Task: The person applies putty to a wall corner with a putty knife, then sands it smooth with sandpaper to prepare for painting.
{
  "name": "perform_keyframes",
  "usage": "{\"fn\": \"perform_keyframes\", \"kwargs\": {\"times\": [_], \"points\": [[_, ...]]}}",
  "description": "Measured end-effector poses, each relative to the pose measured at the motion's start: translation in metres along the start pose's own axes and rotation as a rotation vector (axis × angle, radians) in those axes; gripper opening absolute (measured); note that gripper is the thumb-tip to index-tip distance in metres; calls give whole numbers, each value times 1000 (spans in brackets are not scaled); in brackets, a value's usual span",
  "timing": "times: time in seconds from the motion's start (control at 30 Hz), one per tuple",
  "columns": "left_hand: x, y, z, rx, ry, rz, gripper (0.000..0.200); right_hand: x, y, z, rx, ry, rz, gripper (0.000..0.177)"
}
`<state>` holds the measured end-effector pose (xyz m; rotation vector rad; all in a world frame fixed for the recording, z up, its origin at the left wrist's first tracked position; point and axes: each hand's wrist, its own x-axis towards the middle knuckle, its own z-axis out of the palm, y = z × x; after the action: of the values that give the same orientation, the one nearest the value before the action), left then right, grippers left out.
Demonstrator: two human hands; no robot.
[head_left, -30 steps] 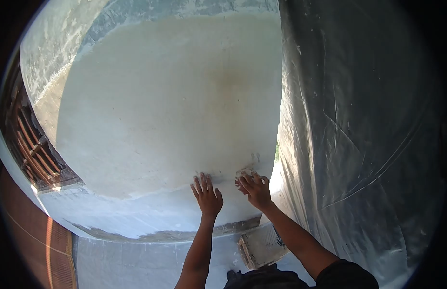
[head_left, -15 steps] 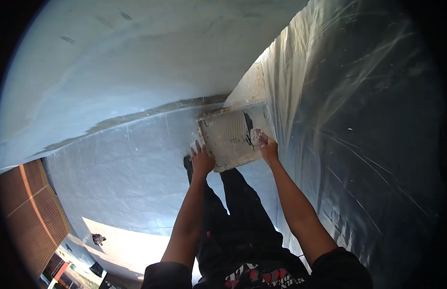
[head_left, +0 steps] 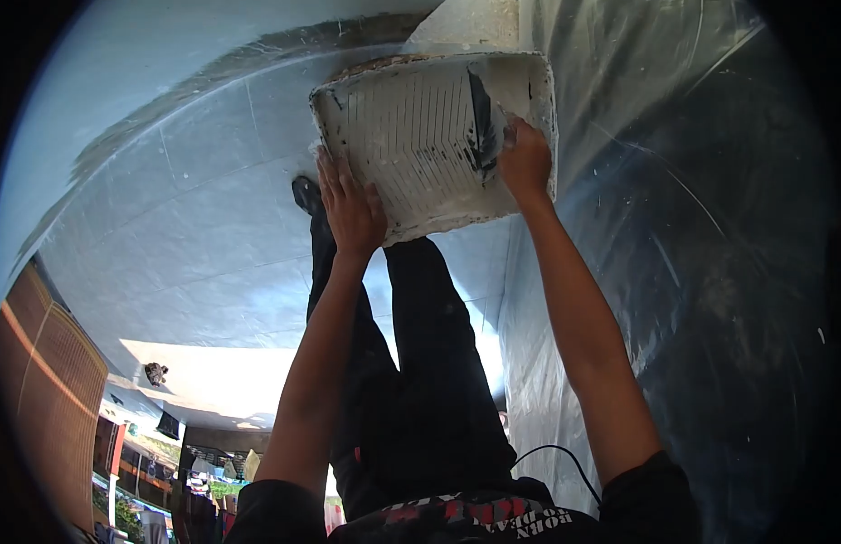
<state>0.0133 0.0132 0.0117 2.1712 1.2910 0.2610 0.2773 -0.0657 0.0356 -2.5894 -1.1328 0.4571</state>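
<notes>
A ridged paint tray [head_left: 420, 195], coated with pale putty-like paste, is in front of me above my legs. A dark streak crosses its right part where the paste is thin. My left hand [head_left: 350, 204] is on the tray's left edge, fingers along the rim and thumb over the inner side, gripping it. My right hand [head_left: 526, 163] is closed over the right part of the tray, beside the dark streak. It holds what looks like a small paste-smeared scraper [head_left: 505, 111], mostly hidden by the fingers.
Plastic sheeting [head_left: 710, 272] hangs on the right. Grey sheeting or floor [head_left: 212, 236] spreads to the left, below a pale wall [head_left: 139, 72]. A dark shoe [head_left: 304, 194] is left of the tray. A brown slatted blind [head_left: 48, 372] and hanging clothes are at the lower left.
The tray and both hands appear higher in view and larger. My right hand has turned, so the scraper shows less. My left hand stays at the tray's left edge.
</notes>
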Motion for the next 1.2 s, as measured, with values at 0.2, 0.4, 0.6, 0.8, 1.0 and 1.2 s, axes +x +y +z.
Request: {"fn": "perform_keyframes", "kwargs": {"times": [0.2,0.4,0.6,0.8,1.0,1.2], "points": [[3,2,-1,-30,31,50,58,-59,-41,33,-121,120,-99,33],[4,4,-6,-23,-16,40,57,0,-14,-12,370,-4,204,25],[3,2,-2,-45,10,40,55,-25,-50,55,-280,256,-33,30],[4,-1,-2,-55,-10,59,55,9,-19,-12,18,-52,119,27],[3,-2,2,-65,21,62,54,48,-21,9,31,-16,76,31],[2,-2,0,-74,12,59,53,-9,-68,49,-102,259,-12,38]]}}
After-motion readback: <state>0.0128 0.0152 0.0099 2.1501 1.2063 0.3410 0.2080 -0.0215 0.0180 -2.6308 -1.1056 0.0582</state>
